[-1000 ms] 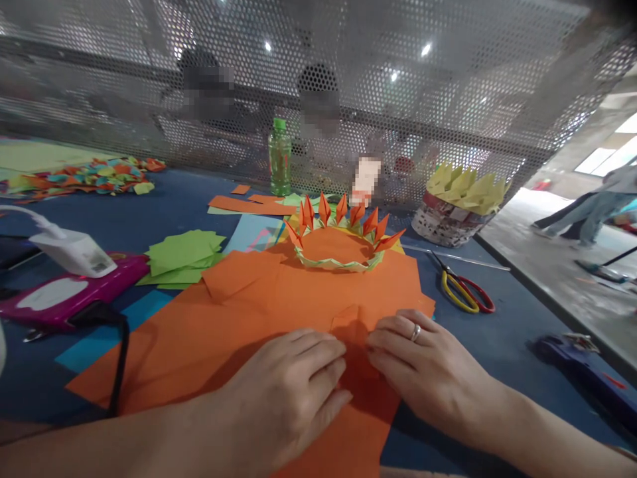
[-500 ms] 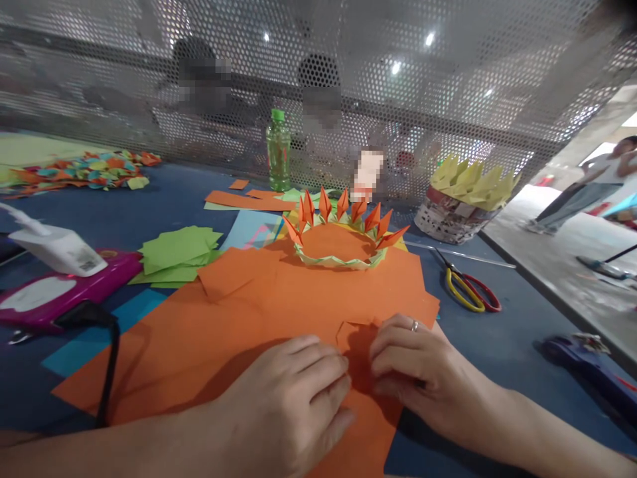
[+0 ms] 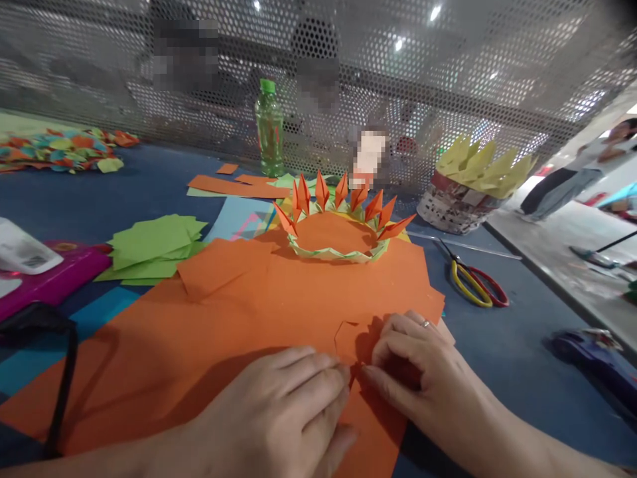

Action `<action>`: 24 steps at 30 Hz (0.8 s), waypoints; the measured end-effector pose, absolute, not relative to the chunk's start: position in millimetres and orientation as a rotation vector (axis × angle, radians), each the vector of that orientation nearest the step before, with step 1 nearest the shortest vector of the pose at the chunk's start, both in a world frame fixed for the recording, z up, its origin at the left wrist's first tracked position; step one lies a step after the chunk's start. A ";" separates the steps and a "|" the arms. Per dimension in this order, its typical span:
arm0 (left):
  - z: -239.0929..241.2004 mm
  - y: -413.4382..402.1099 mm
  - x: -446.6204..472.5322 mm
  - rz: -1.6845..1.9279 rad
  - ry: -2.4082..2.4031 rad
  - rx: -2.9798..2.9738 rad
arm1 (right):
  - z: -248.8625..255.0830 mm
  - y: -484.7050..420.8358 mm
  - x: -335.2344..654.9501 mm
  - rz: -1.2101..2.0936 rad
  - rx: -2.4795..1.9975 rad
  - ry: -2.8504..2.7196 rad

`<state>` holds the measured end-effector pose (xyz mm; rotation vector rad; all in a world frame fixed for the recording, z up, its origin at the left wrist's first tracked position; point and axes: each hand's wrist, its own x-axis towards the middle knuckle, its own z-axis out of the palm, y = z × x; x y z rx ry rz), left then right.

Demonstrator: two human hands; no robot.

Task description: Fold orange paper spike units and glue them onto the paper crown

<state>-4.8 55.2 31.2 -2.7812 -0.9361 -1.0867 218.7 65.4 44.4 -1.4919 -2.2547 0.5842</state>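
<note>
Right hand (image 3: 423, 378) curled since, basket (image 3: 448, 216) holds yellow paper (image 3: 485, 169)

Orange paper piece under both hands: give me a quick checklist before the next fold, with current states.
1. Left hand flat, pinning the orange paper piece: ok.
2. Right hand fingers on the piece: ok.
3. Piece rests on the large orange sheet: ok.
4. Crease edges aligned: cannot tell, fingers cover them.
5. Paper crown apart from both hands: ok.
6. Scissors apart from the right hand: ok.
</note>
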 end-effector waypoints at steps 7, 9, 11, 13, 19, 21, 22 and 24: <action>24.4 55.5 -1.6 -1.133 -0.940 -2.734 | 39.5 64.0 218.2 0.555 -1.502 -2.228; 24.9 55.4 -1.6 -1.131 -0.940 -2.736 | 39.1 64.2 218.2 0.548 -1.498 -2.229; 25.7 55.5 -2.1 -1.127 -0.942 -2.734 | 38.8 64.6 218.1 0.538 -1.493 -2.228; 26.5 55.9 -2.5 -1.119 -0.939 -2.737 | 38.3 65.0 218.1 0.526 -1.489 -2.223; 28.6 58.6 -1.4 -1.119 -0.916 -2.713 | 37.4 64.2 219.0 0.519 -1.454 -2.211; 28.0 58.5 -0.2 -1.115 -0.937 -2.706 | 37.0 63.4 219.3 0.512 -1.452 -2.207; 27.5 58.1 0.4 -1.116 -0.938 -2.704 | 36.8 63.2 219.3 0.508 -1.451 -2.205; 25.8 57.1 1.5 -1.104 -0.924 -2.709 | 36.3 63.0 218.9 0.501 -1.449 -2.201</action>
